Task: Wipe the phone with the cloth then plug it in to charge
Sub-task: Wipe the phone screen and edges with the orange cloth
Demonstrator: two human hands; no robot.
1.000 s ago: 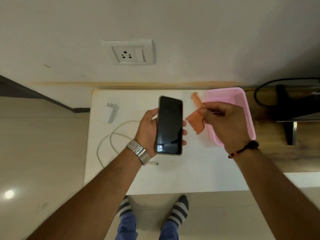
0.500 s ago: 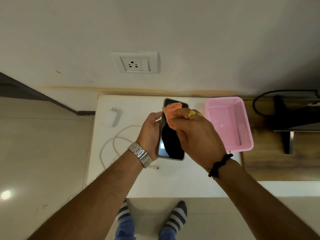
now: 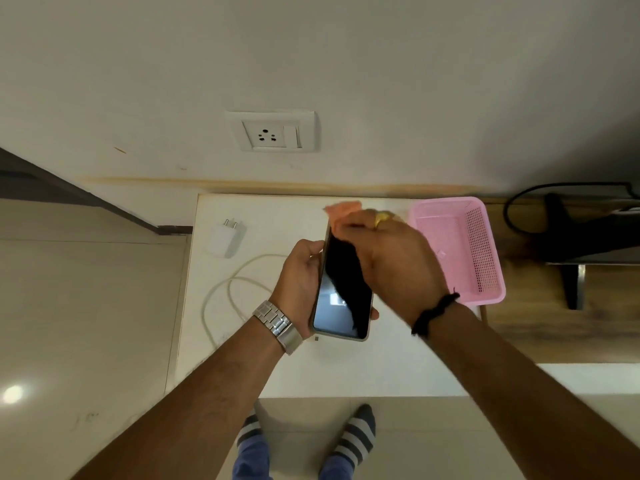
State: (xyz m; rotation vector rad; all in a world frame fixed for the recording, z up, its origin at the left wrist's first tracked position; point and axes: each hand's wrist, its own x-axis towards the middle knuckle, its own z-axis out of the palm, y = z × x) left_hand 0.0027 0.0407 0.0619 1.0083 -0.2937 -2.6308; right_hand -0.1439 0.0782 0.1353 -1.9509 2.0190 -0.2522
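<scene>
Phone (image 3: 341,292) is gripped by the left hand (image 3: 299,277) and wiped with cloth (image 3: 341,211) pinched in the right hand (image 3: 398,261), so the charger (image 3: 225,239) by the table's (image 3: 381,368) far-left corner gets grabbed next, probably.

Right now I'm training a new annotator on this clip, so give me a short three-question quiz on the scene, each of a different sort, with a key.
1. True or false: the charger adapter is plugged into the wall socket.
2. Which hand grips the phone? A) left hand B) right hand C) neither, it lies on the table
3. Fill in: the right hand presses an orange ______ at the phone's far end.

Key
1. False: the adapter lies on the white table, prongs free, and the socket is empty.
2. A: the left hand holds it along its left edge, above the table.
3. cloth
</scene>
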